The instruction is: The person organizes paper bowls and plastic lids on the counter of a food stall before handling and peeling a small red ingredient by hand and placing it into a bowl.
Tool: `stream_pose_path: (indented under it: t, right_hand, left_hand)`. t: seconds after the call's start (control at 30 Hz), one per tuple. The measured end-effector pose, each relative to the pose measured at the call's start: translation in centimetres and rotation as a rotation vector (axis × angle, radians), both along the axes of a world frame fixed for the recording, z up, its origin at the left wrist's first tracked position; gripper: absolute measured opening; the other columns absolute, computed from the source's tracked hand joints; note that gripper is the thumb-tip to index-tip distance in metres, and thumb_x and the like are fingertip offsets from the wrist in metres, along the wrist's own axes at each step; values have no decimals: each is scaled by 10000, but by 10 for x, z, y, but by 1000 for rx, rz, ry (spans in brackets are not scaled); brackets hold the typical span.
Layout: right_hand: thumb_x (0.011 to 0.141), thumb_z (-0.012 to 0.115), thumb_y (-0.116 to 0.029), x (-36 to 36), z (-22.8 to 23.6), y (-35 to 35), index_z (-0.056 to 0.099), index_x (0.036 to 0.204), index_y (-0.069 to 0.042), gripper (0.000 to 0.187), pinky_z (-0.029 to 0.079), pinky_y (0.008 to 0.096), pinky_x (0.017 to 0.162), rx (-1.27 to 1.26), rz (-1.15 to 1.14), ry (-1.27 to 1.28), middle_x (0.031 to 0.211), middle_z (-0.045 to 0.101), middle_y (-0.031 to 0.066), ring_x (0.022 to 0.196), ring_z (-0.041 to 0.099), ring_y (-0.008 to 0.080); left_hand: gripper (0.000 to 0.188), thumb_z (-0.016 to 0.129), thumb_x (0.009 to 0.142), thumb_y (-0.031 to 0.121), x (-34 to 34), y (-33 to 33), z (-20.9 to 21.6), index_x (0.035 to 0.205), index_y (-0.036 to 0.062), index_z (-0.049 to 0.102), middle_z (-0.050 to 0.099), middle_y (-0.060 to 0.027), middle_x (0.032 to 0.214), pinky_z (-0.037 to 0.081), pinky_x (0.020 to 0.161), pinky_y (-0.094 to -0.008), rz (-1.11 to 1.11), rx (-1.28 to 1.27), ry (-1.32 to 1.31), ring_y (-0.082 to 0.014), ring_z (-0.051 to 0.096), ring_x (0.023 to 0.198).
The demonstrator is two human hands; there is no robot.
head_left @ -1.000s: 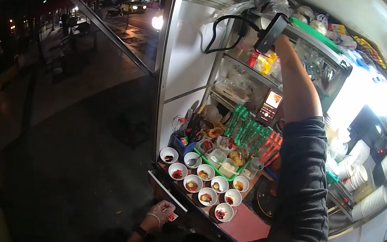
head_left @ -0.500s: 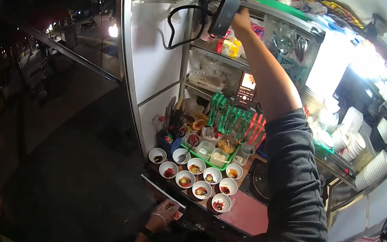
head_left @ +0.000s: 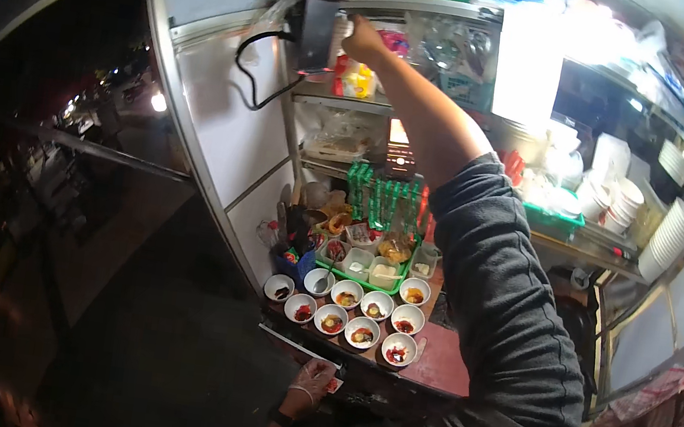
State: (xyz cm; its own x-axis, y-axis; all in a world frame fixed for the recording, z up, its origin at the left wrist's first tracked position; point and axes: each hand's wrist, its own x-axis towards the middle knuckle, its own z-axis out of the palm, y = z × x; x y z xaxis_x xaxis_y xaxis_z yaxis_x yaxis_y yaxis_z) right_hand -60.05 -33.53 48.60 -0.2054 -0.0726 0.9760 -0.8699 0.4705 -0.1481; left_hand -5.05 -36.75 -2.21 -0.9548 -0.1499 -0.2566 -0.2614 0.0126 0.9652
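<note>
My right arm, in a dark grey sleeve, reaches up to the top shelf. There my right hand (head_left: 363, 42) is closed beside a dark rectangular device (head_left: 316, 35) with a black cable (head_left: 244, 60); whatever its fingers hold is hidden. Low at the counter's front edge is my left hand (head_left: 309, 385), in a clear glove with a dark band at the wrist. Its fingers are bent next to a small red-and-white piece (head_left: 334, 385); their grip is unclear. Several white bowls (head_left: 362, 333) with sauces and seasonings stand in rows on the counter, one with a spoon (head_left: 324, 281).
Behind the bowls sits a green tray (head_left: 388, 288) of seasoning tubs. Green sachet strips (head_left: 383, 202) hang below a lit phone (head_left: 400, 147). Stacked white cups (head_left: 669, 238) fill the right shelf. A red board (head_left: 440, 358) lies right of the bowls.
The view has shifted, so the shelves sit further left. My right hand stays raised by the dark device, which now looks more upright. My left hand remains low at the counter edge.
</note>
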Motion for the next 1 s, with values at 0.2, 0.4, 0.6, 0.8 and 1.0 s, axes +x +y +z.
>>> stream_pose_path:
  t: [0.2,0.4,0.6,0.8,1.0]
  right_hand:
    - [778,693,-172,111,-15,8,681,1268,-81,499,541,451,910,627,34,-155,1176,703,241,1098,680,369]
    - [806,660,-163,226,-44,113,732,1032,-85,250,562,446,781,821,237,-113,961,739,141,879,718,336]
    - [871,626,-114,351,-117,312,697,1001,-57,158,536,423,694,964,302,-160,881,710,131,790,689,322]
    - [953,658,-166,432,-269,467,691,1100,-30,203,543,374,792,654,437,-923,990,735,116,877,705,269]
    - [941,714,-191,515,-429,484,592,1298,-31,410,548,327,803,158,482,-1270,1114,695,105,938,670,169]
  left_hand:
    - [177,625,1022,251,12,10,4,1099,92,611,637,-4,889,473,576,-254,72,121,-125,-76,585,714]
    - [161,658,1002,185,0,46,4,1097,72,595,647,-17,892,486,553,-218,-104,171,-138,-80,584,662]
    - [300,701,968,156,-23,104,-1,1198,59,535,668,-62,930,542,629,-261,-348,217,31,-115,636,710]
    - [288,670,953,6,-34,179,22,1201,34,527,646,-56,977,511,681,-243,-324,266,18,-117,603,744]
    - [229,713,939,47,-44,259,37,1109,55,560,640,-35,962,505,681,-244,-276,287,78,-114,632,800]
